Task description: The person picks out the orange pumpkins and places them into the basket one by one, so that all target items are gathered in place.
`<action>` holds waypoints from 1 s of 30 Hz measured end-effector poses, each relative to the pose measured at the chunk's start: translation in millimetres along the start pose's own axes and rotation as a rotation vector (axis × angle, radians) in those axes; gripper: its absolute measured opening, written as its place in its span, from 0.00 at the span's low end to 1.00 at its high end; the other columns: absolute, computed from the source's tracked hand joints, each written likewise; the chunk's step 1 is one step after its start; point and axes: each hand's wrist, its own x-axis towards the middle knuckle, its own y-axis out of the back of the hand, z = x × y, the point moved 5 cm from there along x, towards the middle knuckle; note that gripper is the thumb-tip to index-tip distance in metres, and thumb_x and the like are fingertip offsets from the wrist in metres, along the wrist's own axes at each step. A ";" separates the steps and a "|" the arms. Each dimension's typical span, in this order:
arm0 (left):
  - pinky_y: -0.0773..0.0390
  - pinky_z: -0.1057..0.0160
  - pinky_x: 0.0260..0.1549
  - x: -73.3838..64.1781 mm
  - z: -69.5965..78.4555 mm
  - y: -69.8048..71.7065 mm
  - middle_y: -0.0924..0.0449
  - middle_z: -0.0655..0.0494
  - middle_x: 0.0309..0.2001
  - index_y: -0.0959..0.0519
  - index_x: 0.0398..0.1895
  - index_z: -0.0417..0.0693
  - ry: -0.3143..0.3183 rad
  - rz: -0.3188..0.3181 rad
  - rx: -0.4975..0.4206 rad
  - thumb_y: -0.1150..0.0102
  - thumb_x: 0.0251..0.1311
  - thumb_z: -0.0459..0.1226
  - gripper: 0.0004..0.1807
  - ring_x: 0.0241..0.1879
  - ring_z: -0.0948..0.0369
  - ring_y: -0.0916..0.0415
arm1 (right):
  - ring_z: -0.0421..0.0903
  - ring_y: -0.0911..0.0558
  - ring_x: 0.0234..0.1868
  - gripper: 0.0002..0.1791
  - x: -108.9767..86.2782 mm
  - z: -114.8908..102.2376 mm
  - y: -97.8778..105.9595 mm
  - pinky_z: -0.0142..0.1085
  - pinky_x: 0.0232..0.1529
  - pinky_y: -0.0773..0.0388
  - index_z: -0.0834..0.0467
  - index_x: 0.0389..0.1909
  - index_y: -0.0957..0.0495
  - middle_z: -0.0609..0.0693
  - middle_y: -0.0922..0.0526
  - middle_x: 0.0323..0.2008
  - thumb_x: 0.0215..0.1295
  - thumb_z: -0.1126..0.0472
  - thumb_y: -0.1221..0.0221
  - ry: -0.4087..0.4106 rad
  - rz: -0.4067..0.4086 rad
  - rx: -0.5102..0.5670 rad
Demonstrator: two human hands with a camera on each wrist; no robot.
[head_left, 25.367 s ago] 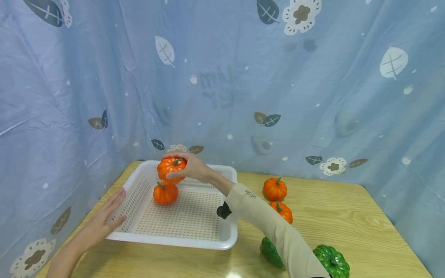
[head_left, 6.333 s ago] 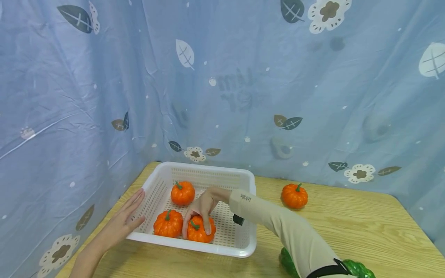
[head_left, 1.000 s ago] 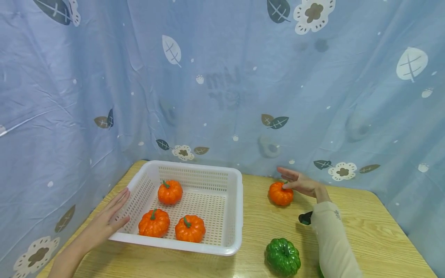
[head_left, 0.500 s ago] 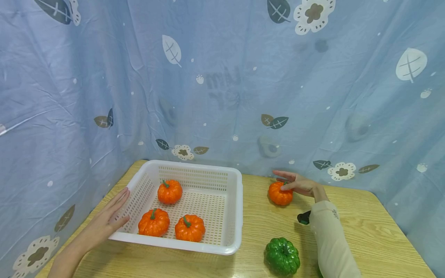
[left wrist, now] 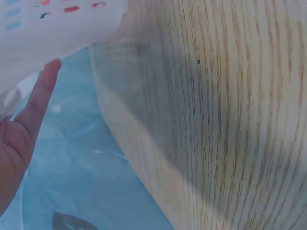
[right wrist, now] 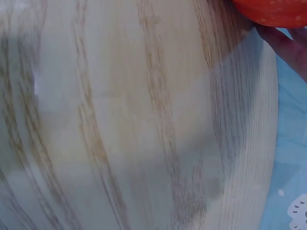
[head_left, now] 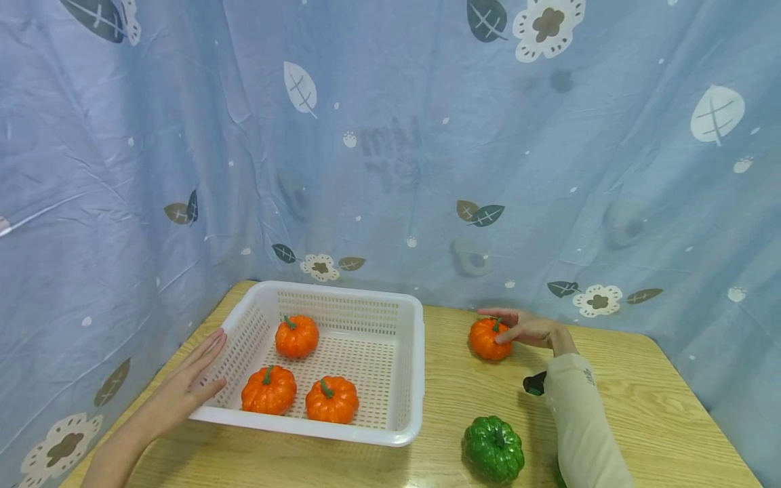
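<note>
In the head view my right hand (head_left: 529, 330) is at a small orange pumpkin (head_left: 486, 341) on the table, thumb on its near side and fingers behind it. The right wrist view catches a fingertip against the lower edge of the pumpkin (right wrist: 276, 10). Left of them stands a white plastic basket (head_left: 409, 379) with slotted walls. Three orange pumpkins lie in it, one at the back (head_left: 297, 337), one at front left (head_left: 268, 391) and one at front middle (head_left: 332, 401). My left hand (head_left: 183, 388) rests on the basket's left side with straight fingers.
A shiny green pumpkin (head_left: 494, 450) sits on the wooden table (head_left: 634, 386) near the front, and a bit of another green thing shows beside the right sleeve (head_left: 579, 420). A blue curtain (head_left: 390, 135) hangs close behind the table and on its sides.
Since the oldest frame, the basket's pumpkins have become three and the table's orange ones fewer. In the last second my right hand has lowered and its fingers have come round the pumpkin.
</note>
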 end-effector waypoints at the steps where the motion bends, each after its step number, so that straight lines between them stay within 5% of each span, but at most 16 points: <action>1: 0.64 0.72 0.65 -0.1 -0.4 -0.2 0.52 0.43 0.74 0.44 0.72 0.39 0.004 -0.001 -0.004 0.39 0.58 0.33 0.39 0.65 0.86 0.66 | 0.42 0.29 0.61 0.38 0.0 0.7 0.5 0.37 0.61 0.32 0.62 0.73 0.47 0.66 0.52 0.72 0.63 0.74 0.45 0.004 -0.002 -0.004; 4: 0.61 0.53 0.70 -0.1 -1.2 -0.7 0.51 0.41 0.74 0.44 0.73 0.39 0.015 -0.007 -0.015 0.39 0.59 0.33 0.39 0.65 0.85 0.67 | 0.42 0.30 0.61 0.37 -0.3 3.5 1.5 0.35 0.60 0.32 0.61 0.72 0.44 0.61 0.44 0.71 0.62 0.75 0.45 0.014 -0.017 -0.013; 6: 0.60 0.50 0.70 0.1 -1.3 -1.0 0.51 0.39 0.73 0.44 0.73 0.39 0.015 -0.008 -0.016 0.39 0.59 0.34 0.39 0.65 0.85 0.67 | 0.42 0.30 0.61 0.37 -0.4 5.6 0.9 0.34 0.61 0.33 0.61 0.72 0.44 0.57 0.42 0.70 0.62 0.75 0.45 0.018 -0.040 -0.010; 12: 0.66 0.77 0.61 0.8 0.0 -1.9 0.51 0.38 0.73 0.44 0.72 0.37 -0.003 -0.005 -0.002 0.39 0.58 0.33 0.39 0.65 0.85 0.67 | 0.41 0.33 0.62 0.37 -2.7 9.2 -1.6 0.35 0.62 0.34 0.59 0.73 0.46 0.50 0.41 0.69 0.64 0.75 0.46 0.001 -0.066 0.005; 20: 0.66 0.82 0.58 -0.1 1.1 -0.7 0.56 0.59 0.75 0.43 0.72 0.36 -0.026 0.017 0.010 0.39 0.58 0.32 0.39 0.65 0.85 0.66 | 0.45 0.27 0.60 0.31 -2.2 -3.5 -0.6 0.40 0.59 0.29 0.51 0.70 0.37 0.44 0.27 0.60 0.68 0.72 0.50 0.034 0.005 0.102; 30: 0.66 0.85 0.56 -0.1 1.6 0.3 0.60 0.72 0.73 0.43 0.71 0.35 -0.034 0.018 0.009 0.39 0.57 0.32 0.39 0.65 0.86 0.67 | 0.46 0.24 0.55 0.25 1.7 -57.6 -7.3 0.42 0.53 0.23 0.51 0.62 0.28 0.48 0.26 0.58 0.67 0.72 0.48 0.214 0.138 0.125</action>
